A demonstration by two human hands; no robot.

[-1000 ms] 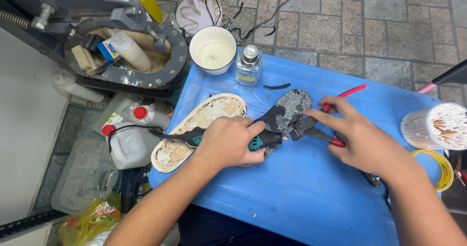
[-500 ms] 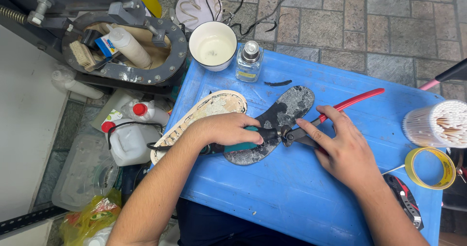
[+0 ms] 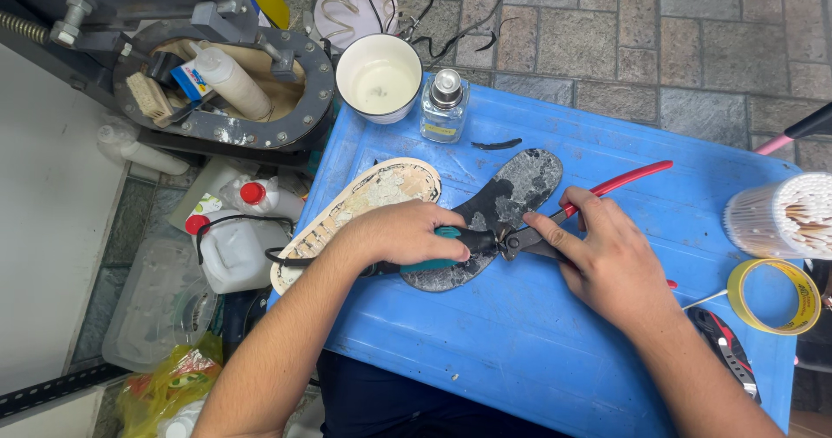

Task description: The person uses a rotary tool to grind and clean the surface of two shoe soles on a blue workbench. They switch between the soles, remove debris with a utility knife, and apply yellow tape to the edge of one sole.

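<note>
A black, worn shoe sole (image 3: pixel 520 187) lies slanted on the blue table (image 3: pixel 520 351). My left hand (image 3: pixel 407 234) rests on its near end, closed around a teal-handled tool (image 3: pixel 426 266). My right hand (image 3: pixel 607 260) grips red-handled pliers (image 3: pixel 628 178), whose dark jaws (image 3: pixel 513 243) meet the sole's edge beside the teal tool. A beige insole (image 3: pixel 373 197) with rough, glue-stained patches lies to the left, partly under my left forearm.
At the table's far edge stand a white cup (image 3: pixel 379 78) and a small glass bottle (image 3: pixel 445 104). A tub of cotton swabs (image 3: pixel 784 217), a yellow tape roll (image 3: pixel 773 295) and another tool (image 3: pixel 724 347) sit right. A grey machine (image 3: pixel 217 65) and white jugs (image 3: pixel 234 247) are left.
The black sole now lies flatter and shows more of its length. My right hand has slid down the red handles, toward me. My left hand keeps its hold on the teal tool.
</note>
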